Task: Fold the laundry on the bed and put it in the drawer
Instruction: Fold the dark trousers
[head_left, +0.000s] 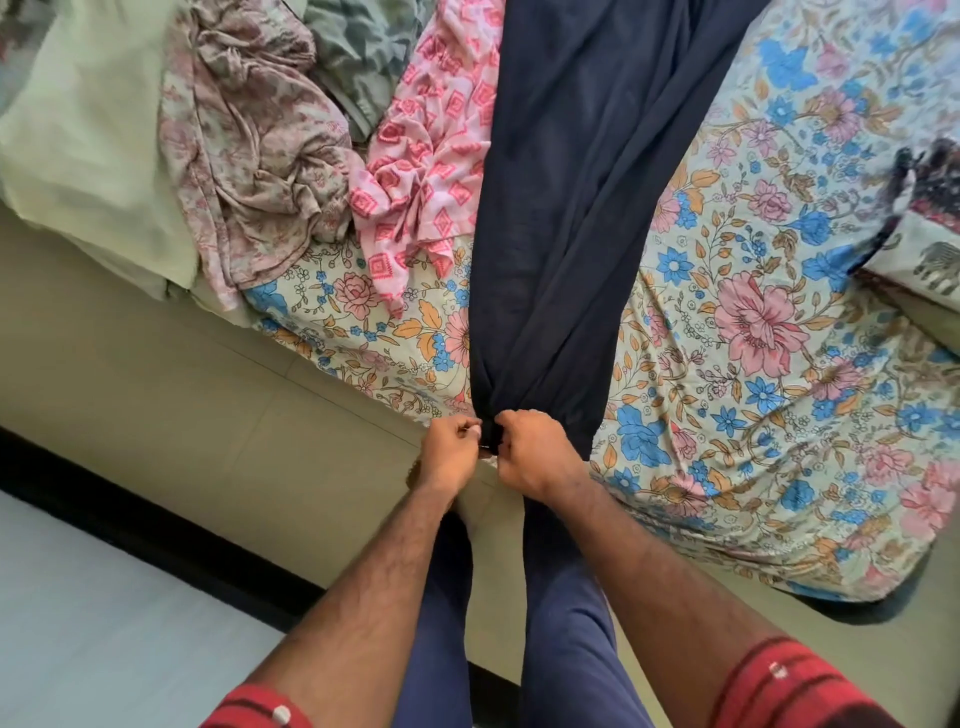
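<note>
Both hands, left (451, 446) and right (535, 448), pinch the navy garment (582, 197) end at 6 o'clock; match the edges squarely, tension toward 12, before folding.

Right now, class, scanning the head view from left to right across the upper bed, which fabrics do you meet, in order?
pale green cloth → dusty-pink floral garment → pink diamond-print garment → navy garment → bare floral bedsheet → elephant-print pillow

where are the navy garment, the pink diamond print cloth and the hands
navy garment (582, 197), head view, its middle
pink diamond print cloth (431, 150), head view, its crumpled centre
left hand (449, 452), head view, knuckles
right hand (535, 449), head view, knuckles
</note>
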